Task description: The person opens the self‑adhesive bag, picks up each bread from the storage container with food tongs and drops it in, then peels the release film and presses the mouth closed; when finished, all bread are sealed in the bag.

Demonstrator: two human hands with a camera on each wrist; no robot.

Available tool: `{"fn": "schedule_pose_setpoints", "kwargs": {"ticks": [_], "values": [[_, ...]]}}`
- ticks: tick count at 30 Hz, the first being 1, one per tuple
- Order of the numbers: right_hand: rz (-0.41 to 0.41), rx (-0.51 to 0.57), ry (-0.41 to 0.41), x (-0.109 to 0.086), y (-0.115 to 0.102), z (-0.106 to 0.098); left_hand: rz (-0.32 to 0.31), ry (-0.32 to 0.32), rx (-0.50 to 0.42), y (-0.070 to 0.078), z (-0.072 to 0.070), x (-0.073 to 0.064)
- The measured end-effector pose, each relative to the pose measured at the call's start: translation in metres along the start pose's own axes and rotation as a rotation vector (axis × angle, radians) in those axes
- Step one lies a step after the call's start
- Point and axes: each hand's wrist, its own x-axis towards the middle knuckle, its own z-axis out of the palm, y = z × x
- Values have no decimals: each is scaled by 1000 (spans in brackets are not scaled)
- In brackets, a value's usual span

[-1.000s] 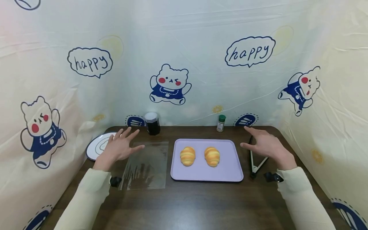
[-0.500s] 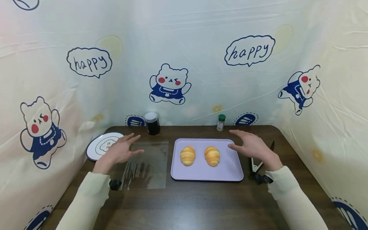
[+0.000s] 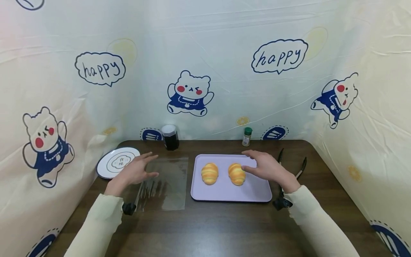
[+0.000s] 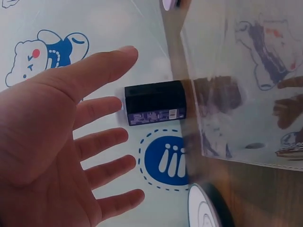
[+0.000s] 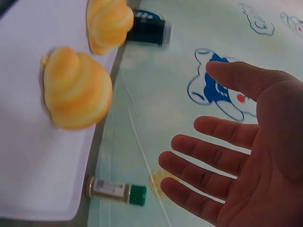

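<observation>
Two golden, striped croissant-like rolls, a left one (image 3: 209,174) and a right one (image 3: 236,175), lie on a lilac tray (image 3: 221,194). Over the tray's right half is my right hand (image 3: 266,167), its thumb tip overlapping the right roll in the head view. In the right wrist view that roll (image 5: 78,90) stands apart from the fingers, which are extended and hold nothing. My left hand (image 3: 135,170) hovers between the white plate (image 3: 106,164) and a flat transparent plastic sheet or bag (image 3: 174,192). Its fingers are spread, with nothing in them in the left wrist view.
Black-tipped tongs (image 3: 303,165) lie right of the tray, partly hidden by my right wrist. At the back stand a dark jar (image 3: 171,141) with a pale lid and a small green-capped bottle (image 3: 246,137). A printed curtain (image 3: 224,96) encloses the table.
My right hand has moved left, from above the tongs to above the tray, uncovering more of the tongs. My left hand has shifted slightly, showing more of the plate. The objects have stayed put.
</observation>
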Motion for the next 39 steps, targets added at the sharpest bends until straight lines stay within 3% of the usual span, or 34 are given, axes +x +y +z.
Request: {"fn": "schedule_pose_setpoints", "kwargs": {"ticks": [13, 23, 39], "values": [[-59, 72, -41, 17, -26, 24, 47, 21, -15, -9, 15, -1], [-73, 58, -58, 30, -50, 42, -3, -40, -41, -10, 17, -5], [-175, 130, -109, 56, -81, 71, -7, -68, -52, -16, 26, -3]]}}
